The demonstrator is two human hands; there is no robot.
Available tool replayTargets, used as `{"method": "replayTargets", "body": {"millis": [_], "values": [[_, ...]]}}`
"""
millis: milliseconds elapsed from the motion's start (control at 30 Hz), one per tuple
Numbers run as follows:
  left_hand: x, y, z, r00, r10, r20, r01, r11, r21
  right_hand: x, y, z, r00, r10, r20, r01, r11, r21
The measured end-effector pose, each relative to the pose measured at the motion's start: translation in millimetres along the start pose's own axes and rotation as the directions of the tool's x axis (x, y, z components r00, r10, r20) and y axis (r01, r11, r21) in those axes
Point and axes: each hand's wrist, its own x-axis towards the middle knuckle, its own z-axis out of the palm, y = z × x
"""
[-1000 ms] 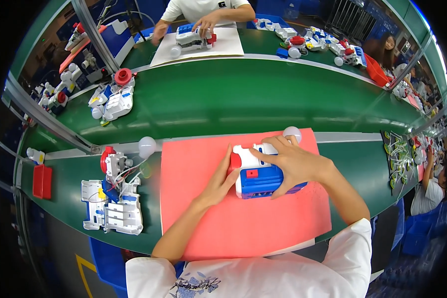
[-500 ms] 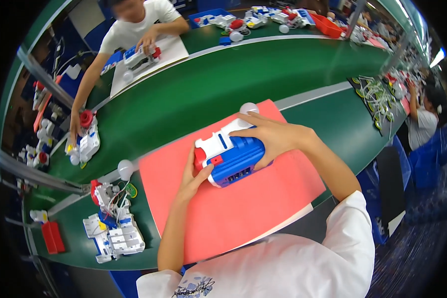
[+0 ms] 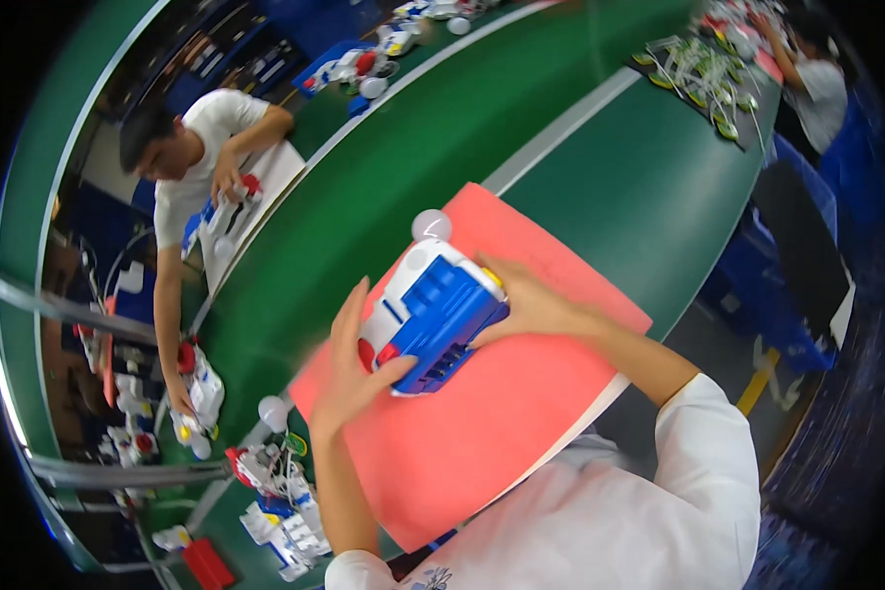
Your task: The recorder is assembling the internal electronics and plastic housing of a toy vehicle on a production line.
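Toy (image 3: 441,313), long axis slanting up-right, is held at lower end by left hand (image 3: 342,379), upper by right hand (image 3: 529,305), grips half-curled.

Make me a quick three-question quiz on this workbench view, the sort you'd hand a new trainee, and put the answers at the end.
1. Multiple choice: what colour is the sheet beneath the blue and white toy?
A. Yellow
B. Pinkish red
C. Black

2. True or false: only one hand is touching the toy.

3. Fill in the blank: the open white casing lies to the ____ of the sheet.

Key
1. B, pinkish red.
2. False: the left hand and the right hand both hold it.
3. Left.
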Motion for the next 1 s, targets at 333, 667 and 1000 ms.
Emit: {"method": "replayTargets", "body": {"millis": [333,667,1000], "values": [[70,49,20,0.949,0.087,0.304,-0.162,0.959,0.233,-18,6,17,0.961,-0.233,-0.151,0.196,0.955,-0.225],[76,70,30,0.924,-0.071,0.376,-0.072,0.932,0.354,-20,0,12,0.980,-0.160,-0.117,0.151,0.985,-0.086],[50,43,15,0.981,-0.011,0.196,-0.054,0.945,0.321,15,-39,-26,0.962,-0.101,-0.254,0.134,0.984,0.114]]}}
